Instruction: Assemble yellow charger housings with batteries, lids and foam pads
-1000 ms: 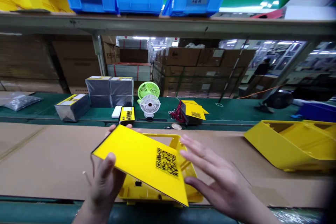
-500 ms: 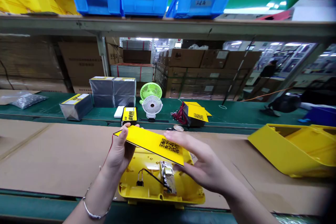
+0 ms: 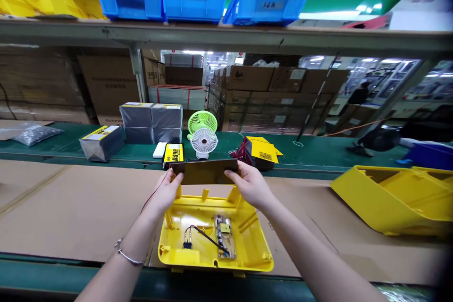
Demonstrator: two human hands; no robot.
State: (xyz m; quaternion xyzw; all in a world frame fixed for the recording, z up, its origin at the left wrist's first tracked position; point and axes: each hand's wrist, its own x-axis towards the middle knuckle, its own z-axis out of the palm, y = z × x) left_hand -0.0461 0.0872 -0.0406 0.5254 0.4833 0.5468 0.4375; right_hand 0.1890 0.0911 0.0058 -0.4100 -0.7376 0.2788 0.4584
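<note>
Both my hands hold up a flat rectangular panel by its two ends, its dark side facing me. My left hand pinches the left end, thumb in front, and a thin red wire trails from that end. The right end is gripped by my right hand, its thumb against the dark side. Just below the panel sits an open yellow plastic housing. Inside it lie a circuit board and a small black socket-like part, with a dark cable running between them.
Brown cardboard covers the bench. Another yellow housing stands at the right. Behind are wrapped grey blocks, a white fan, a green fan and yellow-faced panels. Blue bins line the shelf above.
The panel has turned from its yellow QR-code face to its dark side and is now level. My right hand has closed on its right end, uncovering more of the housing.
</note>
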